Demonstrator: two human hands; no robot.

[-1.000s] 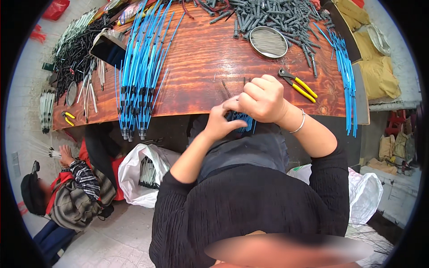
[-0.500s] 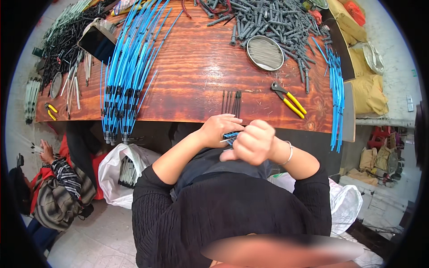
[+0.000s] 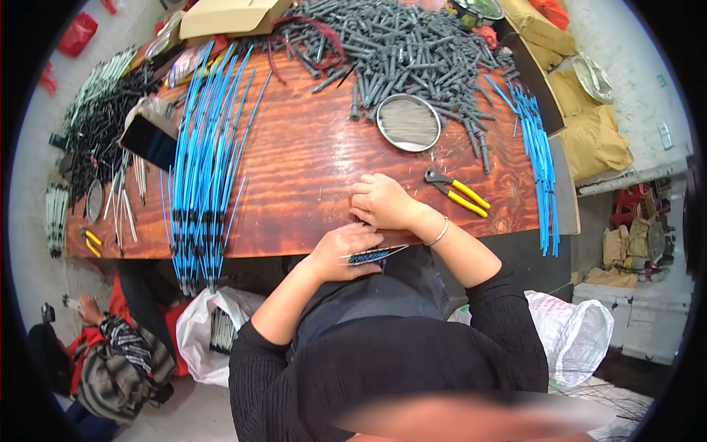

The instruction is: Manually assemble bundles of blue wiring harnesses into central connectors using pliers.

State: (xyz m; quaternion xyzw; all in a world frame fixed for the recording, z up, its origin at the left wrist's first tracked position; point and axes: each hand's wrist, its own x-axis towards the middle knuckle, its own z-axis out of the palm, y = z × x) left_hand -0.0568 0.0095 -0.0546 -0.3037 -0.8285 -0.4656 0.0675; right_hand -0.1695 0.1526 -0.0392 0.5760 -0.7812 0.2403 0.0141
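My left hand (image 3: 345,252) grips a small bundle of thin rods (image 3: 377,255) with blue and dark sleeves, held flat at the table's near edge over my lap. My right hand (image 3: 381,202) rests on the wooden table (image 3: 309,169) just beyond it, fingers curled down on the wood; whether it pinches anything I cannot tell. Yellow-handled pliers (image 3: 456,193) lie just right of my right hand.
A long row of blue rods (image 3: 206,169) lies at the left and another bunch of blue rods (image 3: 539,162) at the right edge. A round sieve (image 3: 408,123) and a heap of grey pieces (image 3: 412,51) sit at the back. A seated person (image 3: 103,353) is lower left, white bags (image 3: 574,339) beside me.
My right hand has moved off the bundle and up onto the table. My left hand stays at the near edge with the bundle. The view has shifted toward the table.
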